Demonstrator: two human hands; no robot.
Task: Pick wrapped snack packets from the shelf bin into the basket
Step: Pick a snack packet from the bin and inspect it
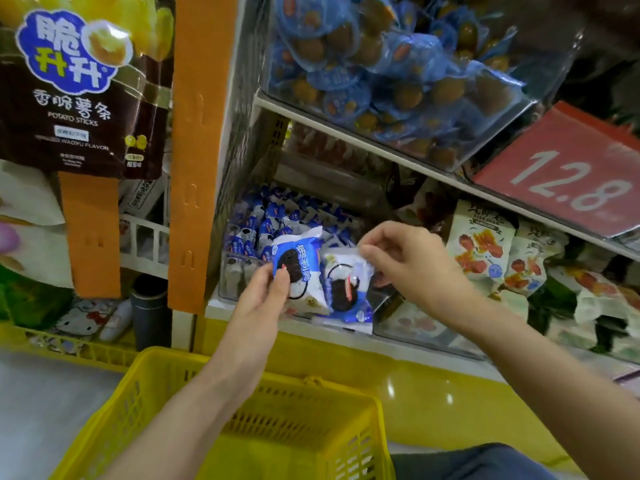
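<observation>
My left hand pinches a blue-and-white cookie snack packet by its lower left edge. My right hand pinches the top corner of a second cookie packet, which hangs beside the first. Both packets are held in front of the clear shelf bin, which holds several more blue-and-white packets. The yellow plastic basket stands below my arms, with no packets visible inside it.
An orange shelf upright stands left of the bin. A clear bin of blue-wrapped snacks sits on the shelf above. White-and-red packets lie to the right, under a red 12.8 price sign. A potato sticks bag hangs at left.
</observation>
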